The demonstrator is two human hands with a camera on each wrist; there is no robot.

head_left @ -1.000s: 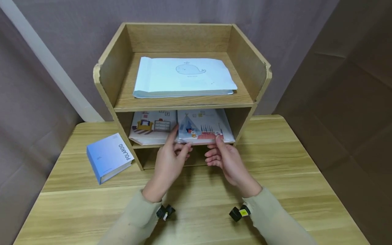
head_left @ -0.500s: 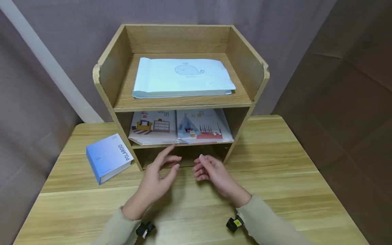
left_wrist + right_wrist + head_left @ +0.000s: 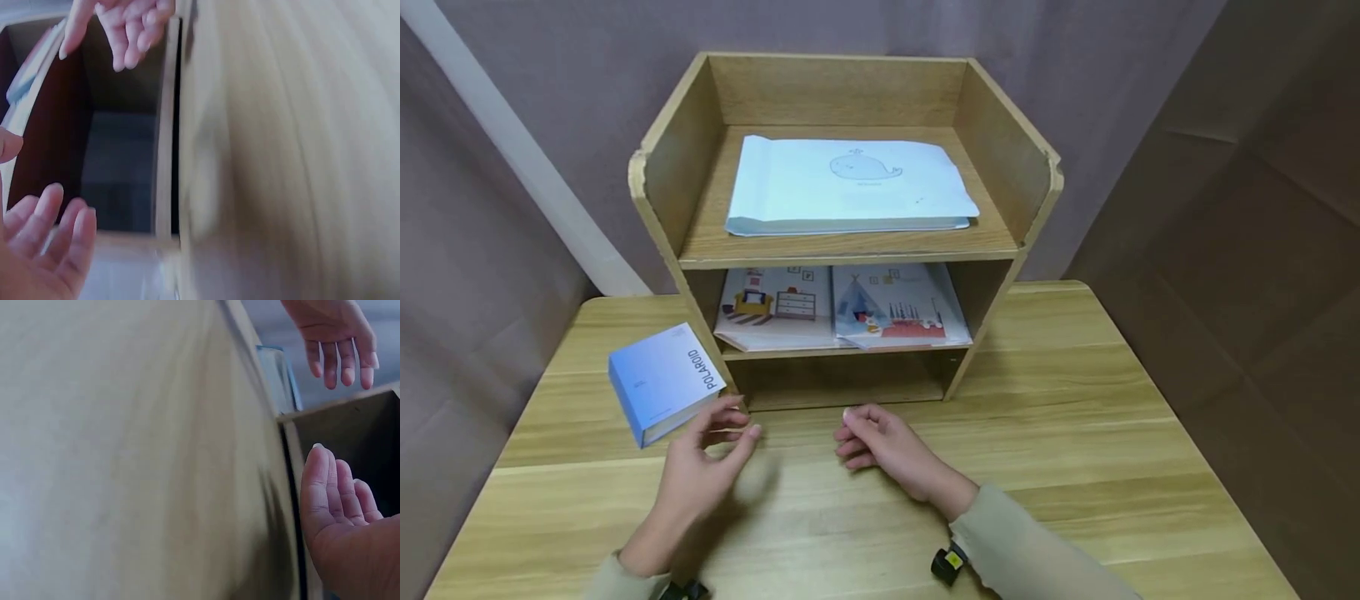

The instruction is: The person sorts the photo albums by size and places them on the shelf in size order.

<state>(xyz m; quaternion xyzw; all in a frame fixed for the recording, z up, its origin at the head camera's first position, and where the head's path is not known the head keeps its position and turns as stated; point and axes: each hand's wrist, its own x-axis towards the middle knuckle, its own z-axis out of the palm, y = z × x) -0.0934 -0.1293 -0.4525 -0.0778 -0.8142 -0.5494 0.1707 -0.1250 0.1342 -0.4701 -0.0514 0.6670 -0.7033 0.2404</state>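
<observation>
My left hand point(image 3: 696, 475) hovers over the table at the near right corner of a thick blue book point(image 3: 662, 379) marked POLAROID, its fingers loosely bent and holding nothing. Whether a fingertip touches the book cannot be told. In front of the shelf's bottom compartment, my right hand point(image 3: 891, 450) is held loosely with nothing in it. Two illustrated picture books, a left one point(image 3: 778, 312) and a right one point(image 3: 898, 308), lie side by side on the middle level of the wooden shelf point(image 3: 850, 250). A white book with a whale drawing point(image 3: 857, 183) lies flat on top.
The shelf stands at the back of the wood-grain table point(image 3: 1075, 467), with raised sides around its top level. Its open bottom compartment point(image 3: 119, 169) faces me. Grey cloth point(image 3: 820, 25) hangs behind, and a brown panel point(image 3: 1262, 250) stands to the right.
Both hands have left the picture books on the middle level and drawn back toward me. The left has moved left to the blue book, the right a little left. The books stay in place.
</observation>
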